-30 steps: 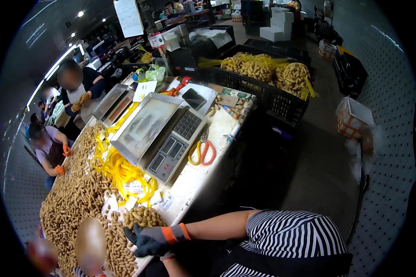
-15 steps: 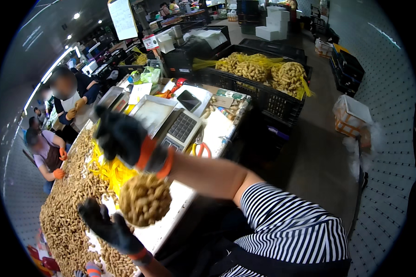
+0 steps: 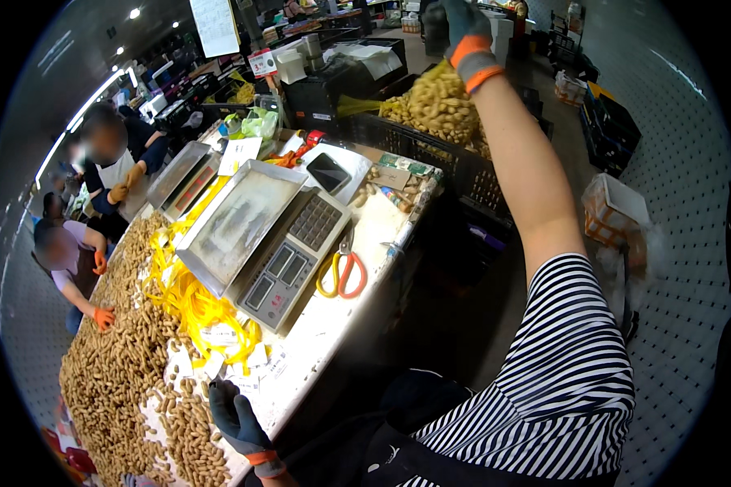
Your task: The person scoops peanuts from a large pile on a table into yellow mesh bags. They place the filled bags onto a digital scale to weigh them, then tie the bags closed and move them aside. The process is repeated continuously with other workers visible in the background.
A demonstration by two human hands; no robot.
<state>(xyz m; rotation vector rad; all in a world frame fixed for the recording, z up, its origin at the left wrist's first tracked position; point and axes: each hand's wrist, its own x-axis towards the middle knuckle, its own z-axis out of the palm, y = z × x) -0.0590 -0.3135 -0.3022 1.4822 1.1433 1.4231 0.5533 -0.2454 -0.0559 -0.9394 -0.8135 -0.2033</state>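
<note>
"What is in your grip?"
"Your right hand (image 3: 465,36), gloved grey with orange bands, is closed around the top of a yellow net bag of peanuts (image 3: 443,101), round and knobbly, over the black plastic crate (image 3: 471,180); whether it touches the bags inside, I cannot tell."
"And your left?"
"Your left hand (image 3: 240,418) grips nothing, fingers parted, near the edge of the white table (image 3: 382,217), beside loose peanuts (image 3: 110,381)."
"Any writing near you?"
"Printed white tags (image 3: 274,366), too small to read, lie by the tangled yellow strips (image 3: 199,312). Beyond them, your scale (image 3: 288,264) has a scuffed metal pan and dark keys; red-and-yellow-handled scissors (image 3: 363,274) lie alongside. Farther off are a red-and-white printed sign (image 3: 262,63) and a white written sheet (image 3: 214,27)."
</note>
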